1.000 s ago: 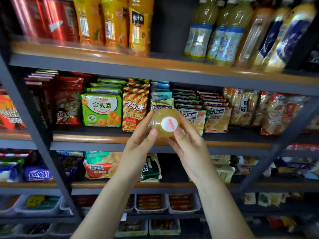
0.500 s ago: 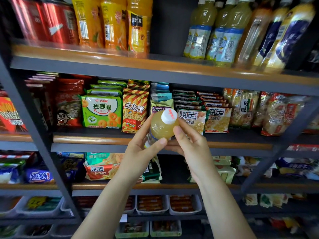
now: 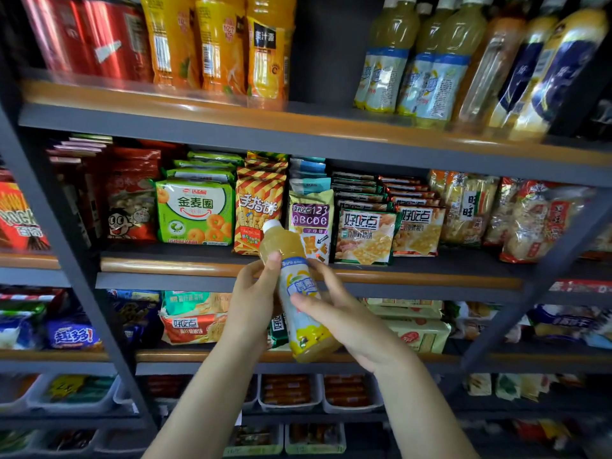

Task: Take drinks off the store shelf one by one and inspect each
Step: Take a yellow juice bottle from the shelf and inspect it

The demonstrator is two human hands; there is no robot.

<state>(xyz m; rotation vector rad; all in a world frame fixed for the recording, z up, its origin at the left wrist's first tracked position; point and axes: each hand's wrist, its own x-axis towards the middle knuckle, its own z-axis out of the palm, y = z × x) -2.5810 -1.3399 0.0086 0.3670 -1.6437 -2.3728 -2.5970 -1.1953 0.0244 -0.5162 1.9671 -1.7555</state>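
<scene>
Two hands (image 3: pixel 258 299) gripping yellow drink bottle (image 3: pixel 298 293), blue-white label, writing unreadable

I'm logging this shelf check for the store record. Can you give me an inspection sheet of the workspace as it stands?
Surface: top shelf with a gap between drink rows.
Job's things: yellow drink bottle, white cap, tilted, off the shelf; matching bottles on the top shelf.
Clutter: snack packets on lower shelves.
Hands: left hand and right hand both grip the bottle.
Cables: nothing seen.
Surroundings: orange juice bottles, red cans.
</scene>
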